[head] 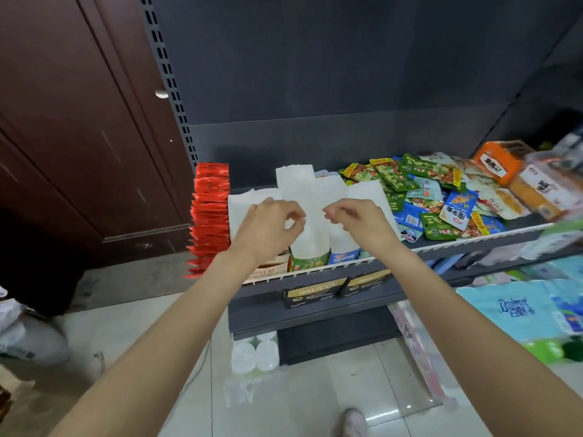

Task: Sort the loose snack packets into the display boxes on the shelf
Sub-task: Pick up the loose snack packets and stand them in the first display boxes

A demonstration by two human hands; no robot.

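Crinkly red foil sachets [209,216] stand stacked at the dark metal shelf's [315,280] left end. I see my left hand [269,230] and right hand [359,223] with fingers curled, gripping nothing, before tall white cardboard display boxes [310,200]. Glossy green and blue snack packets [435,197] lie heaped rightward.

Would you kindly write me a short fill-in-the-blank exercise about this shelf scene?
1. The row of red packets stands at the ____ end of the shelf.
2. The tall box flaps behind both hands are ____ in colour.
3. The loose snack packets lie piled to the ____ of the display boxes.
4. The left hand and right hand hover in front of the flaps, holding ____.

Missing words: left; white; right; nothing
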